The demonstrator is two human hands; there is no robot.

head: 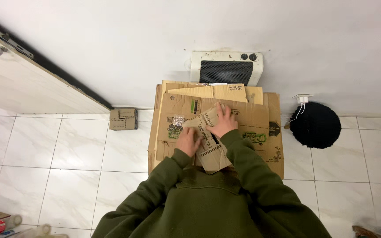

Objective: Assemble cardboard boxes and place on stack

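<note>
A small flattened brown cardboard box [209, 152] lies on top of a large stack of flattened cardboard sheets [261, 119] on the floor. My left hand [188, 140] presses on the left side of the small box, fingers spread flat. My right hand [223, 121] rests on its upper right part, fingers laid over a flap. Both arms wear dark green sleeves. Whether either hand grips the box or only presses on it is unclear.
A white wall heater [226, 67] with a black grille sits behind the stack. A small cardboard box [123, 119] stands left by the wall. A round black object [315, 124] lies right. A pale wooden door [27, 83] is at the left. The floor is white tile.
</note>
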